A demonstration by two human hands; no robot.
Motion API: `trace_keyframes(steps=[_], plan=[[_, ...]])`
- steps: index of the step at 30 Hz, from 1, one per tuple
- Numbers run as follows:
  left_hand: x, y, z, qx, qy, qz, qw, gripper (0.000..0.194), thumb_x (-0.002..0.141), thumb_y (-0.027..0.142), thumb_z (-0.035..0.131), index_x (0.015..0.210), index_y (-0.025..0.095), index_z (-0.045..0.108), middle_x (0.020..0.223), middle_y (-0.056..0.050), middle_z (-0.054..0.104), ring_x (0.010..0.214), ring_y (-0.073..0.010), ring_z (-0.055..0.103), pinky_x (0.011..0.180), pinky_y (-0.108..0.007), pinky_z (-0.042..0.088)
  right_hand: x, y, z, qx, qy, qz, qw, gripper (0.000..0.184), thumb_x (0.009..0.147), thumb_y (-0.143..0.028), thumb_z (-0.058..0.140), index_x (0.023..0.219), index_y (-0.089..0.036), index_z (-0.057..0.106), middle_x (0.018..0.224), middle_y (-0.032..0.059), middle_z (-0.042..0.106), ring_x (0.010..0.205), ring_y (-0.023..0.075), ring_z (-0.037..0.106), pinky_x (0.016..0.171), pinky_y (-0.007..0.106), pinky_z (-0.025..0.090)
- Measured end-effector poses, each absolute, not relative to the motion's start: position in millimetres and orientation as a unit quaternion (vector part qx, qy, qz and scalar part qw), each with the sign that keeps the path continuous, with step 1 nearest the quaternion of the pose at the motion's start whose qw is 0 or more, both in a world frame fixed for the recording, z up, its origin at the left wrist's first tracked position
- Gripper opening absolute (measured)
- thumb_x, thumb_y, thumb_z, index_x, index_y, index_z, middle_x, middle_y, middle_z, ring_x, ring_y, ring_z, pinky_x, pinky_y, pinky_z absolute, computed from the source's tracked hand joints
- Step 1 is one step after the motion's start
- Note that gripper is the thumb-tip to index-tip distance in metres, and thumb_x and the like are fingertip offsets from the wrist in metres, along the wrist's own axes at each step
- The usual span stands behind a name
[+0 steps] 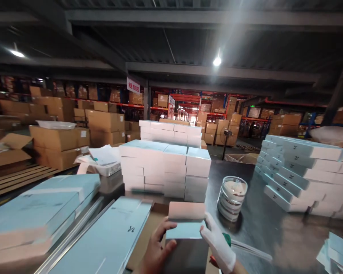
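A small light blue carton (185,230) stands between my hands at the near edge of the table, its pale end flap (186,210) raised. My bare left hand (160,245) grips the carton's left side, thumb and fingers bent around the edge. On the opposite side, my right hand (217,243) in a white glove holds the right edge by the flap. Beneath the carton lies brown cardboard (148,232). A green object (226,239) and a red one, partly hidden, show beside the gloved hand.
Flat light blue cartons (103,236) lie to the left, beside another blue pile (45,205). White-sided boxes (162,163) are stacked ahead, more boxes (303,171) at right. A stack of clear round pieces (232,198) stands right of centre. A white basket (108,167) holds papers.
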State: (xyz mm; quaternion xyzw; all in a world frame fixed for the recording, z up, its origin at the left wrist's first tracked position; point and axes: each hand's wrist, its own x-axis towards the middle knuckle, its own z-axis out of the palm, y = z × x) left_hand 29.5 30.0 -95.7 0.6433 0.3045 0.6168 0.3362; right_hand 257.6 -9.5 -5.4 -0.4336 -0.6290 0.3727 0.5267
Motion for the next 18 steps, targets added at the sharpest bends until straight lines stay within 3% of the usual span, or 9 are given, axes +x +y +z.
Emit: trace_keyframes(steps=[4, 7, 9, 11, 16, 18], plan=[[36, 27, -83, 0.605, 0.209, 0.672, 0.373, 0.042, 0.088, 0.06, 0.081, 0.11, 0.028, 0.067, 0.135, -0.014, 0.072, 0.129, -0.0346, 0.071, 0.103, -0.045, 0.06, 286, -9, -23, -0.416, -0.698, 0.31, 0.494, 0.069, 0.072, -0.047, 0.09, 0.132, -0.024, 0.066, 0.159, 0.017, 0.057, 0.15, 0.0383, 0.049, 0.126, 0.05, 0.038], [34, 28, -70, 0.596, 0.168, 0.685, 0.383, 0.046, 0.084, 0.06, 0.085, 0.114, 0.03, 0.067, 0.118, -0.01, 0.076, 0.123, -0.0318, 0.074, 0.102, -0.044, 0.06, 295, -13, -34, -0.428, -0.715, 0.274, 0.48, 0.043, 0.076, -0.035, 0.088, 0.117, -0.028, 0.076, 0.168, 0.0156, 0.047, 0.156, 0.0381, 0.043, 0.127, 0.053, 0.037], [30, 27, -60, 0.64, 0.16, 0.655, 0.37, 0.043, 0.082, 0.062, 0.086, 0.107, 0.028, 0.079, 0.114, -0.011, 0.078, 0.128, -0.0351, 0.07, 0.109, -0.05, 0.055, 293, -17, -35, -0.41, -0.732, 0.27, 0.473, 0.027, 0.086, -0.033, 0.079, 0.113, -0.031, 0.08, 0.168, 0.0129, 0.048, 0.154, 0.0365, 0.045, 0.125, 0.054, 0.04], [25, 24, -49, 0.682, 0.155, 0.615, 0.364, 0.038, 0.085, 0.063, 0.082, 0.099, 0.028, 0.086, 0.114, -0.014, 0.082, 0.132, -0.038, 0.066, 0.116, -0.057, 0.048, 289, -22, -32, -0.399, -0.738, 0.276, 0.469, 0.027, 0.089, -0.032, 0.075, 0.115, -0.034, 0.083, 0.165, 0.0108, 0.053, 0.152, 0.0357, 0.049, 0.124, 0.053, 0.043], [21, 18, -37, 0.693, 0.155, 0.612, 0.348, 0.032, 0.092, 0.061, 0.075, 0.099, 0.033, 0.088, 0.104, -0.01, 0.087, 0.126, -0.0349, 0.072, 0.119, -0.06, 0.045, 288, -21, -31, -0.415, -0.7, 0.332, 0.476, 0.022, 0.078, -0.039, 0.084, 0.1, -0.038, 0.087, 0.146, 0.0067, 0.07, 0.143, 0.0399, 0.059, 0.121, 0.054, 0.048], [22, 19, -48, 0.708, 0.148, 0.607, 0.33, 0.034, 0.089, 0.063, 0.077, 0.104, 0.034, 0.088, 0.111, -0.011, 0.087, 0.132, -0.0362, 0.069, 0.122, -0.061, 0.042, 286, -8, -34, -0.433, -0.662, 0.359, 0.496, 0.022, 0.078, -0.045, 0.086, 0.099, -0.041, 0.085, 0.137, 0.0061, 0.075, 0.139, 0.04, 0.062, 0.118, 0.054, 0.051]])
